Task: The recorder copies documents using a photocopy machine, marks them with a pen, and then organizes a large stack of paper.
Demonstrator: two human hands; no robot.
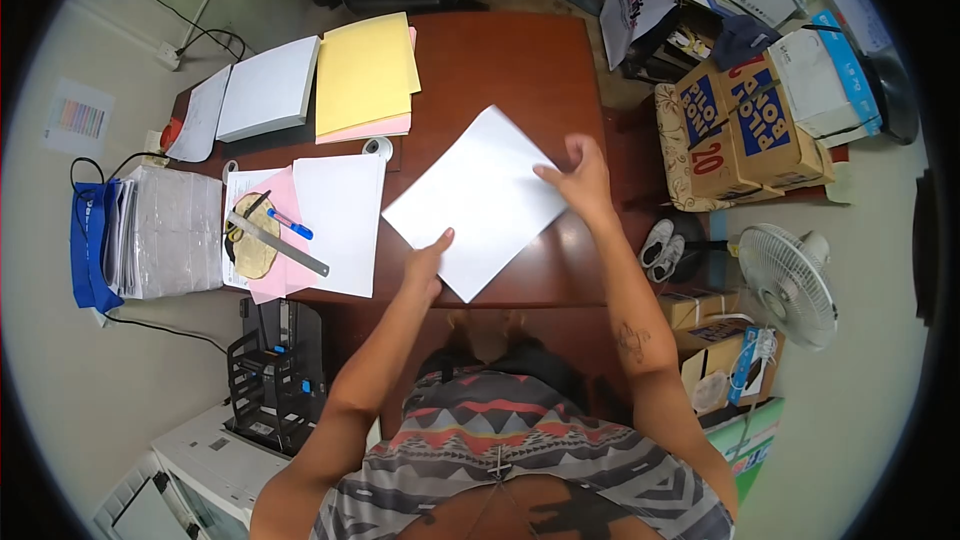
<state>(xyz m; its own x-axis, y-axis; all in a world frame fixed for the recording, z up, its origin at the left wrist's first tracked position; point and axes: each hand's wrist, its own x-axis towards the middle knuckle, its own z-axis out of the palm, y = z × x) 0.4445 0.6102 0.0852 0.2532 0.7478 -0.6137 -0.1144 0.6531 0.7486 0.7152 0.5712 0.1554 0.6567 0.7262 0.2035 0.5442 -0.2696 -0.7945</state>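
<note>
A white sheet of paper (480,199) is turned at an angle above the front of the brown wooden desk (510,60). Whether it is one sheet or several cannot be told. My left hand (429,264) pinches its lower left edge, thumb on top and fingers hidden underneath. At the right edge, my right hand (586,178) has its thumb over the paper; its raised fingers are slightly blurred. Left of the paper lie more white sheets (341,240) and pink paper (277,281). On these rest a steel ruler (289,249), a blue pen (290,224), scissors (259,202) and a roundish beige piece (256,259).
Yellow paper (364,71) and a thick white paper stack (270,86) occupy the far left of the desk, near a tape roll (379,148). A wrapped paper bundle (180,232) stands at left. Cardboard boxes (750,127) and a fan (784,285) are at right.
</note>
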